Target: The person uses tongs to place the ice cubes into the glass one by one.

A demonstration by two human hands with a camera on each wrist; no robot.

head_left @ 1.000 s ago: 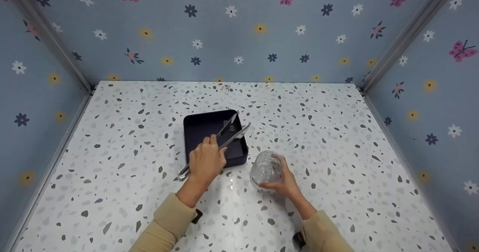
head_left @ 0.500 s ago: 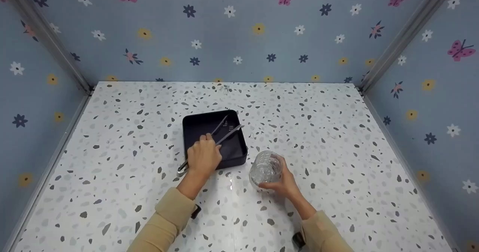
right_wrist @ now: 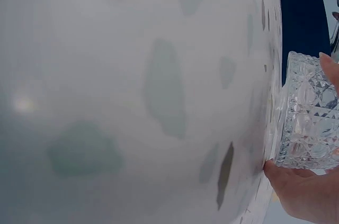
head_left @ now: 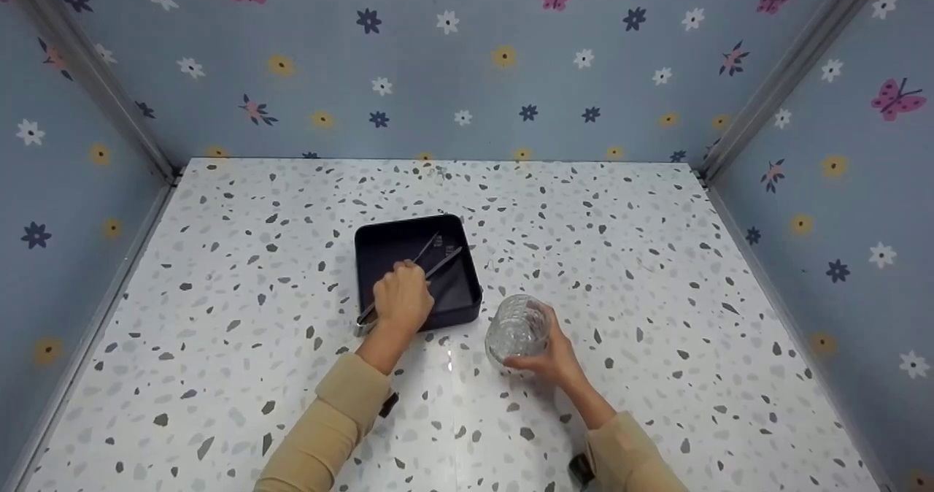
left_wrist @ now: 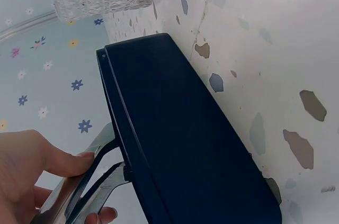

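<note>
currently, metal tongs (head_left: 444,260) reach diagonally over a dark open box (head_left: 454,287), tips apart, nr two small pale pcs (head_left: 449,250) at its far r. part; whether tips touch the floor of it, can't tell. l. hand (head_left: 403,296) grips the tongs, fingers curled round both arms. just r. of the box, r. hand (head_left: 551,350) is curled partway open round a clear cut-pattern glass (head_left: 516,328) at the speckled white table (head_left: 620,273). tan sleeves (head_left: 325,426) cover both forearms; flower-and-butterfly wall (head_left: 452,47) in bkgd.
</note>
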